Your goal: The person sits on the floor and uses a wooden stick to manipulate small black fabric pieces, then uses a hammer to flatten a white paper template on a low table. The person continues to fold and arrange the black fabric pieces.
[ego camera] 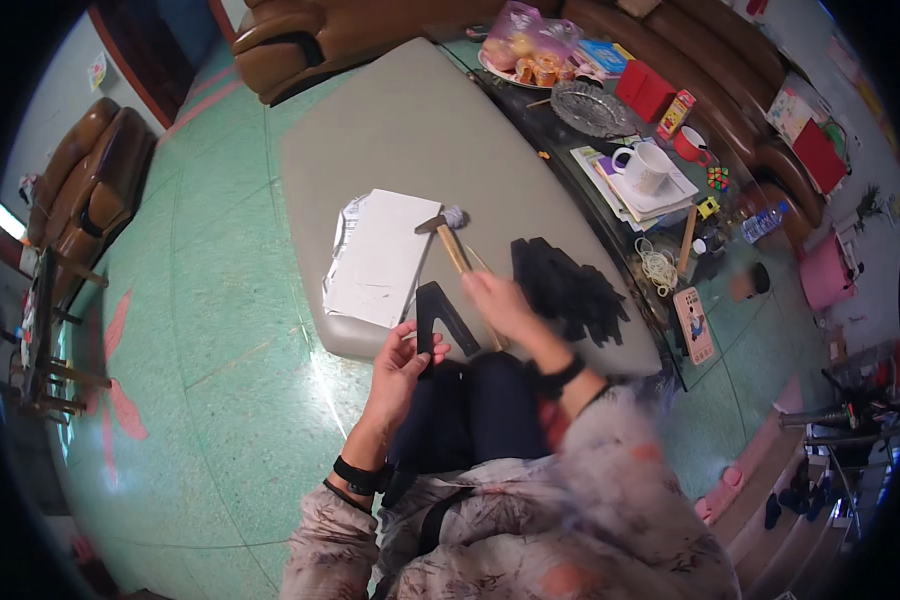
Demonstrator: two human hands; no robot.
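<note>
My left hand (405,352) holds one end of a flat, black, V-shaped strip (436,311), its material not plain. My right hand (495,301) is at the wooden handle of a hammer (454,247); the fingers are blurred, so whether they grip it cannot be told. The hammer's head rests by the right edge of a white slab (390,247), next to a small pale ball of cord (455,217). Papers lie beneath the slab's left side. A pile of black strips (566,292) lies to the right of my right hand.
A grey padded bench (375,120) stretches ahead of my knees. Along its right side is a glass-topped table (562,142) holding a white mug (643,169) on papers, a glass dish (592,109), coiled cord (656,268), a phone case (693,325) and a bottle (763,223).
</note>
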